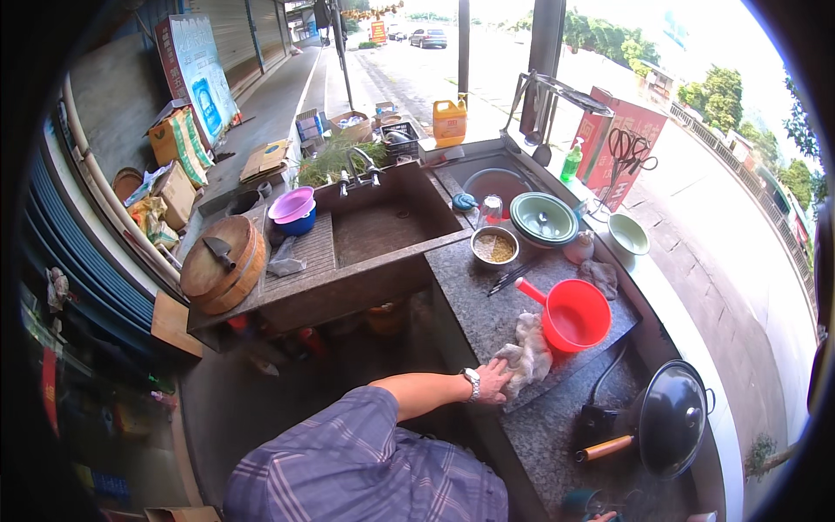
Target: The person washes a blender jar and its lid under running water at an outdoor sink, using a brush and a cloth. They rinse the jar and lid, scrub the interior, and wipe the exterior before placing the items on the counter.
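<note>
My left hand (494, 380), with a silver watch on its wrist, is on the grey stone counter and grips the edge of a crumpled whitish cloth (527, 355). Right behind the cloth stands a red plastic water ladle (577, 315), its handle pointing to the far left. Only a sliver of my right hand (603, 517) shows at the lower edge, close to a dark teal object (584, 502) that I cannot make out. What its fingers do is hidden. A black lidded wok (671, 419) with a wooden handle sits on the right, nearest to that hand.
Farther back on the counter are a metal bowl of yellowish food (494, 247), stacked green bowls (544, 217) and a grey rag (600, 277). A stone sink (383, 222) with a tap lies to the left, beside a round wooden chopping board (224, 265) bearing a cleaver (219, 250).
</note>
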